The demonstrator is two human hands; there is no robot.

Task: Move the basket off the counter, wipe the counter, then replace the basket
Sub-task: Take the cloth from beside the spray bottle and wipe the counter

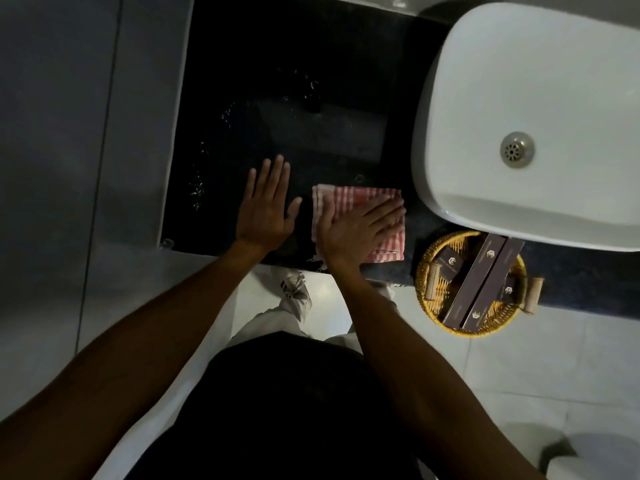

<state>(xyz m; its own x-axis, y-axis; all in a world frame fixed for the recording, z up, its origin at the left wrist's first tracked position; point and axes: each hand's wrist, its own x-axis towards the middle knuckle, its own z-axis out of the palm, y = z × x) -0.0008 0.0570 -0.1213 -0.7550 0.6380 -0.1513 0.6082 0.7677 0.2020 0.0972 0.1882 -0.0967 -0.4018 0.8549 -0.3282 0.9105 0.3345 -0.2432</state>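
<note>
Fingers [384,216] of the right hand [353,237] are lying flat and spread on a folded red-and-white striped cloth [349,202], pressing it against the black desk [311,133] rather than gripping it. The cloth is showing past the fingertips on the far side and under the palm toward the desk's near edge. Just beside it, on the thumb side, the left hand [266,209] is resting palm down on the bare desk, fingers released and splayed, holding nothing and not touching the cloth. Beyond that hand, water droplets [197,192] are glinting on the dark surface. On the little-finger side of the right hand, near but apart, the woven yellow basket [429,299] is sitting at the desk's front edge, overhanging it, with dark brown boxes [481,282] lying across it. Farther out, the white sink [519,81] is standing just behind the basket.
</note>
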